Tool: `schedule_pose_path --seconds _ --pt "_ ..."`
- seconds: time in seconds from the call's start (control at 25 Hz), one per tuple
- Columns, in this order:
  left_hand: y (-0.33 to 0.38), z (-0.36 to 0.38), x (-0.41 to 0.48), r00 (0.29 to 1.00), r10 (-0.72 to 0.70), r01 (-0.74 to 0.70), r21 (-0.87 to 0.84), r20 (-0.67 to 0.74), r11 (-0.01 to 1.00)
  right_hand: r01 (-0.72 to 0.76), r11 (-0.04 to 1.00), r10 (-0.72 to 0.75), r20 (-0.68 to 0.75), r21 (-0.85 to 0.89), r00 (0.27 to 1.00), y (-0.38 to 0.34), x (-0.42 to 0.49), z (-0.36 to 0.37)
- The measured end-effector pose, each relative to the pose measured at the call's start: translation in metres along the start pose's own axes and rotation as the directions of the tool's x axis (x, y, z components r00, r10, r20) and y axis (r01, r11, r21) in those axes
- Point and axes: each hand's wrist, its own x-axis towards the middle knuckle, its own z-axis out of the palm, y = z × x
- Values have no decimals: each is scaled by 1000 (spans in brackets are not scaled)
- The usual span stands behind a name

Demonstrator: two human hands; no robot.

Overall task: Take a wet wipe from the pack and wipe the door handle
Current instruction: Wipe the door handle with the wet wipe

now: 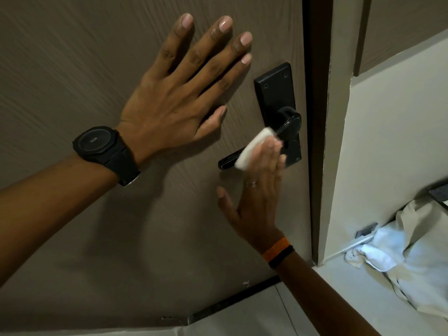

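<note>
A black lever door handle (287, 123) on a black backplate (275, 88) sits near the right edge of a brown door (84, 57). My right hand (257, 190) presses a folded white wet wipe (252, 149) against the lever's middle with its fingers; the thumb sticks out to the left. My left hand (179, 93), with a black watch on the wrist, lies flat and spread on the door just left of the backplate, holding nothing. The wipe pack is not in view.
The dark door edge (317, 117) and a pale door frame and wall (388, 141) stand to the right. White and cream cloth (400, 243) is heaped at the lower right. A dark threshold strip (232, 301) runs along the floor below the door.
</note>
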Motion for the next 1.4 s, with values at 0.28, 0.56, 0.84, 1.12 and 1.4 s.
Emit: schedule_pose_path --seconds 0.28,0.56,0.84,1.12,1.4 --pt "0 0 1 1000 -1 1 5 15 1000 99 992 -96 44 -83 994 16 3 -8" --pt "10 -5 -5 997 -55 59 -75 54 995 -43 980 82 -199 192 977 12 26 -45" --pt "66 -50 -11 938 -344 315 -505 39 804 -258 893 317 -106 369 943 -1 52 -85" --pt "155 -86 -5 786 -592 501 -743 176 443 -500 674 480 192 544 856 28 39 -128" --pt "294 -98 94 646 -588 525 -843 486 -119 -669 510 633 291 541 717 141 14 -226"
